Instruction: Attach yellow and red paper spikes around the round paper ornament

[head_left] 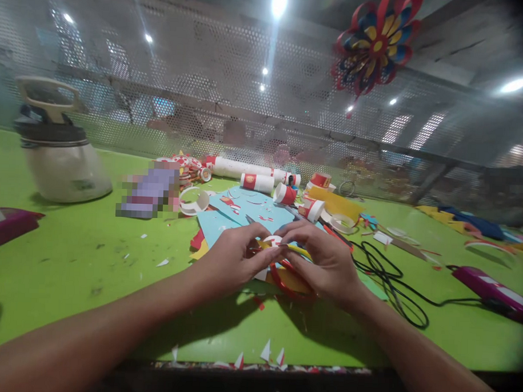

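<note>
My left hand [242,252] and my right hand [323,261] meet above the blue paper, both closed with fingertips pinched together. Between them is a small white-and-red paper piece [274,240], partly covered by the fingers. A curved yellow strip [301,252] runs from the piece under my right fingers. Below my right hand hangs a red loop [284,283] that looks like a scissors handle; the hand covers much of it. Light blue paper sheets [213,222] lie beneath and behind both hands, with small red-and-white scraps on them.
Red-and-white paper cups [257,182], a white cup ring [194,201] and a long white tube [241,168] lie behind. A black cable [381,269] and purple device [494,289] are right. A large jug [65,160] and blurred purple object [152,189] stand left. Scraps line the front edge.
</note>
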Demonstrator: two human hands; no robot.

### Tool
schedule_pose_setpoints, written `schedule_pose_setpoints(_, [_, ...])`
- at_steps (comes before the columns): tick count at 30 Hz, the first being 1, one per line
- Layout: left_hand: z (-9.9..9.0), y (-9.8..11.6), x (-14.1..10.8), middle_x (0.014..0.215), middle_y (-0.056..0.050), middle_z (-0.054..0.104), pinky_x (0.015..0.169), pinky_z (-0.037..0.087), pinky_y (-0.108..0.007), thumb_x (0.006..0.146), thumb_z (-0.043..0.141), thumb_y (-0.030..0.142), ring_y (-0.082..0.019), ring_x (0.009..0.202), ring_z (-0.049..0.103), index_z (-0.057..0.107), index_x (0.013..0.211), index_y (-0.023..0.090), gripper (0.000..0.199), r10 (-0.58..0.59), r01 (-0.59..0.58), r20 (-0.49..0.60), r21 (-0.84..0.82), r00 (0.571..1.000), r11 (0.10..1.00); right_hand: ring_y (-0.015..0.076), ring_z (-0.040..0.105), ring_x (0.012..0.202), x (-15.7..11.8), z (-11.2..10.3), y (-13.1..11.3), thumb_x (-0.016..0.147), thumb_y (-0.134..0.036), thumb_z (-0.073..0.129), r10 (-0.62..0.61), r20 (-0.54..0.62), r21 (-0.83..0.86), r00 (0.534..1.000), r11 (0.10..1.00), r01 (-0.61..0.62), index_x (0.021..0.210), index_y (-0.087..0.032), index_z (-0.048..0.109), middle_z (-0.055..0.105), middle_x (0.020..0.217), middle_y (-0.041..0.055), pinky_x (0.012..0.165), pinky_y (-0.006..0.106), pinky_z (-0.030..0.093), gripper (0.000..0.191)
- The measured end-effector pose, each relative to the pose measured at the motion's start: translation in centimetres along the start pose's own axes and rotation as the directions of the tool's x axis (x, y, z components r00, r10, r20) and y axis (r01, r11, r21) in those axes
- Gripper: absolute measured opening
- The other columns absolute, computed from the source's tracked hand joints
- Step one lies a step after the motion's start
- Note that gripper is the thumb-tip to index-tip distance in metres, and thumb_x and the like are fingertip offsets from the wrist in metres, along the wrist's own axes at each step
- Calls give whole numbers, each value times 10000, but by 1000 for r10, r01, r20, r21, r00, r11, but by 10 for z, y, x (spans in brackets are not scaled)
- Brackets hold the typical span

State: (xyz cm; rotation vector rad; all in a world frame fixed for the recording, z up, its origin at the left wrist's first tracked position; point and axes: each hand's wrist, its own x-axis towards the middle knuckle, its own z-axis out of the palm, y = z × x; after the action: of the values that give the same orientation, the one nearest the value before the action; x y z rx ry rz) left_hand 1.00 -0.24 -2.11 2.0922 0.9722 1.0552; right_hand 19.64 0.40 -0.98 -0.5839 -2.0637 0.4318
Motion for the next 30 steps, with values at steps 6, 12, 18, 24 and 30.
schedule_pose_setpoints(6, [0,-3,2,765,-26,653,547,455,-247,835,528,366,-133,634,583,595,947,174,232,-7,7,5,-56,1000,998,174,598,858,-1,0,2,838,-171,574,116,-6,165,993,980,-113,926,-191,595,602,907,57,782,365,515,92])
schedule_pose_setpoints(12, [-1,-2,3,749,-12,634,569,435,-242,826,500,254,-122,634,556,580,858,171,120,6,-7,8,47,1000,999,191,573,891,1,-2,-5,846,-121,527,-16,54,-32,998,999,18,975,-191,582,595,932,74,783,396,505,157])
schedule_pose_setpoints(18, [-1,-5,2,661,29,537,561,376,-235,821,481,218,-109,596,480,549,812,178,79,56,-52,-12,212,998,976,198,558,913,1,-3,-7,811,-67,524,-101,96,-145,990,983,115,986,-193,557,576,959,78,783,407,507,218])
schedule_pose_setpoints(24, [-2,2,-1,721,9,568,580,369,-236,830,485,211,-117,650,500,546,806,173,76,116,-108,-16,241,993,964,186,576,890,-2,-2,-5,791,-46,561,-178,64,-224,982,956,188,1006,-193,565,574,956,79,776,371,513,261])
schedule_pose_setpoints(30, [-7,12,-3,844,-31,645,618,418,-245,872,468,282,-129,711,556,596,992,159,215,104,-108,42,141,994,984,186,593,871,-3,-4,-10,809,-50,544,-252,36,-302,967,920,251,1032,-227,580,584,952,72,739,362,520,287])
